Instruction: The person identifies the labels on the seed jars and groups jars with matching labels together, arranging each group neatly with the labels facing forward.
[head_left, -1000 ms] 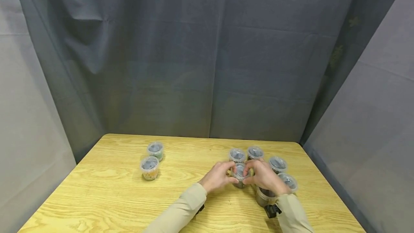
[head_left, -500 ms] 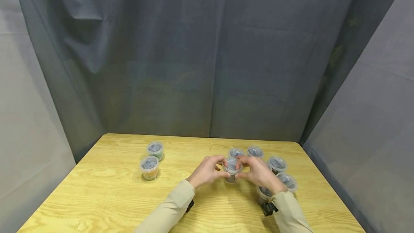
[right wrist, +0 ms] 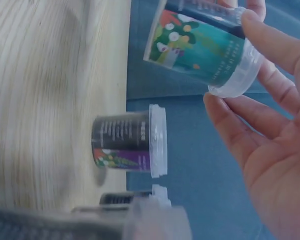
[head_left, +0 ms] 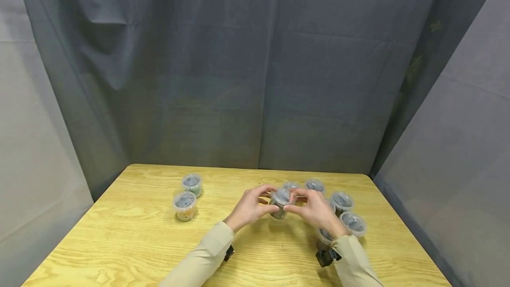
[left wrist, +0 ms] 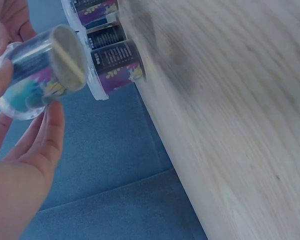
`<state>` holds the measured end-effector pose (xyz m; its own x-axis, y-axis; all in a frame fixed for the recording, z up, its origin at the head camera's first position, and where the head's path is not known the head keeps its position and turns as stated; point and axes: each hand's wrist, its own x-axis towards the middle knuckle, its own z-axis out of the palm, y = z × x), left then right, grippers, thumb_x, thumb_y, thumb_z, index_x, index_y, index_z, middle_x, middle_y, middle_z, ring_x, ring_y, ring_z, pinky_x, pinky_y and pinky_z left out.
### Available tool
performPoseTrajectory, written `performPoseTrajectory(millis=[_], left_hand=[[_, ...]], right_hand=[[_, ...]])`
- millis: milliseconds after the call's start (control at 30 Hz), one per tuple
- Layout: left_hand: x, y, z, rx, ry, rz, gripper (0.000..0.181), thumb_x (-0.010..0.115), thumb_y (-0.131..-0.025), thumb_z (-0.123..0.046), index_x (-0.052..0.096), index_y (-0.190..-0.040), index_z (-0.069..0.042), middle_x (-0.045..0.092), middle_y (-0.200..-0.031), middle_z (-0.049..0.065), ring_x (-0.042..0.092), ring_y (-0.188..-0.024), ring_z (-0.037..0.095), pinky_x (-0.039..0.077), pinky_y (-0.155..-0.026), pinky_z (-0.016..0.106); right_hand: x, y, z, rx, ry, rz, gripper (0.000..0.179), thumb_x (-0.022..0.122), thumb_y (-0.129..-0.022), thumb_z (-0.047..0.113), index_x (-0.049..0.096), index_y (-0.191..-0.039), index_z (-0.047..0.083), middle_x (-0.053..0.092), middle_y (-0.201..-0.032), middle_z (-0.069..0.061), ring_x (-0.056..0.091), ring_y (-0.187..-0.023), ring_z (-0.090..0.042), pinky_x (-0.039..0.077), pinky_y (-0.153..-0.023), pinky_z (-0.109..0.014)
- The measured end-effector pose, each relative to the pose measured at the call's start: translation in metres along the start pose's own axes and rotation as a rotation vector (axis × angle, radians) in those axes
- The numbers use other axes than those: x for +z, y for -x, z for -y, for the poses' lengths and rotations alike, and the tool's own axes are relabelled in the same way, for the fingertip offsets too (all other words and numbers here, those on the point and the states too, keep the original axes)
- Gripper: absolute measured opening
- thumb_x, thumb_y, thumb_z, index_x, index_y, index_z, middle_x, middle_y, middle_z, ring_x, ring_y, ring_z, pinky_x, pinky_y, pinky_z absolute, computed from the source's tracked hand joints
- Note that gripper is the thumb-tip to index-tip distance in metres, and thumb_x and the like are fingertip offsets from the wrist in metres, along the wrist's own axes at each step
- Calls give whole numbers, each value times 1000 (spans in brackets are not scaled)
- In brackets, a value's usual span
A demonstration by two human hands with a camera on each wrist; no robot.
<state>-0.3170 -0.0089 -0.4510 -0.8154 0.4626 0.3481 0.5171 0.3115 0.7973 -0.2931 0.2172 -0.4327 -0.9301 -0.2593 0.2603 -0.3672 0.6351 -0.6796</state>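
A small lidded plastic cup (head_left: 280,204) with a dark and teal printed label (right wrist: 205,47) is held in both hands. My left hand (head_left: 250,207) pinches its left side and my right hand (head_left: 314,211) grips its right side, thumbs and fingers near the lid. In the left wrist view the cup (left wrist: 45,70) hangs off the table, tilted, its base showing. Just behind it, partly hidden, stands another lidded cup (head_left: 291,185). By my right wrist sits one more cup (head_left: 324,239), partly covered by the hand and sleeve.
Further lidded cups stand to the right, at the back (head_left: 314,185), beside my right hand (head_left: 341,201) and nearer me (head_left: 353,223). On the left are an orange-labelled cup (head_left: 185,207) and a green-labelled cup (head_left: 192,184). A dark curtain (head_left: 255,79) hangs behind the wooden table (head_left: 131,234).
Both hands have moved left with the held cup, away from the group at the right, and the cup has been raised and tilted. The other cups stay where they were.
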Motion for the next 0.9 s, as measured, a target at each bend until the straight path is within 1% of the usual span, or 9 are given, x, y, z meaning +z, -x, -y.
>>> performPoseTrajectory(millis=[100,233,367,467,600,667,733,833,900], left_hand=[[-3,3,2,8,-5,6,50,77,-86,-19,58,-132,-18,66,-124,7,66,-108,22,55,-95,37],[-7,5,5,12,-5,3,59,76,-86,-17,53,-140,-18,65,-127,8,66,-110,22,54,-98,35],[-12,4,6,10,14,-20,65,76,-87,-18,48,-144,-9,65,-128,13,65,-113,27,52,-100,39],[-16,5,6,-24,47,-29,65,76,-86,-20,48,-143,-4,65,-128,16,64,-115,32,52,-100,43],[-21,8,7,-74,93,-39,63,77,-86,-24,52,-140,-3,63,-130,17,63,-117,32,52,-100,46],[-23,9,9,-77,108,-43,60,77,-86,-25,55,-137,-3,63,-130,16,64,-116,30,52,-99,44],[-26,9,12,-78,125,-46,56,77,-86,-26,59,-133,-4,65,-129,14,66,-113,27,54,-97,39],[-30,11,16,-84,170,-39,49,77,-86,-28,63,-129,-9,67,-124,11,67,-109,23,56,-92,33],[-33,13,20,-102,193,-32,49,76,-86,-31,63,-129,-12,68,-122,9,68,-107,22,57,-90,30]], right_hand=[[5,-2,-1,1,-48,-13,24,79,-81,38,61,-79,23,64,-130,-13,66,-112,-29,54,-95,-50],[10,-3,-1,12,-101,-22,23,79,-83,35,61,-80,21,64,-129,-11,68,-110,-26,54,-95,-47],[12,-5,1,20,-163,-52,22,78,-85,31,61,-83,17,65,-128,-11,67,-110,-28,56,-93,-43],[14,-7,3,30,-216,-78,22,77,-85,26,60,-86,13,65,-126,-13,67,-111,-31,57,-91,-40],[18,-8,4,35,-280,-104,22,78,-85,22,60,-87,10,66,-123,-12,64,-116,-32,56,-93,-37],[20,-9,4,24,-308,-121,22,78,-85,21,60,-87,9,66,-124,-12,62,-120,-33,55,-95,-35],[22,-10,5,2,-352,-134,22,77,-85,20,59,-88,7,66,-125,-14,59,-123,-33,54,-97,-34],[27,-12,7,-33,-429,-147,22,76,-86,17,59,-88,3,66,-126,-16,58,-124,-33,55,-95,-30],[30,-14,9,-58,-470,-142,23,75,-87,16,58,-89,1,65,-127,-17,57,-125,-33,55,-94,-28]])
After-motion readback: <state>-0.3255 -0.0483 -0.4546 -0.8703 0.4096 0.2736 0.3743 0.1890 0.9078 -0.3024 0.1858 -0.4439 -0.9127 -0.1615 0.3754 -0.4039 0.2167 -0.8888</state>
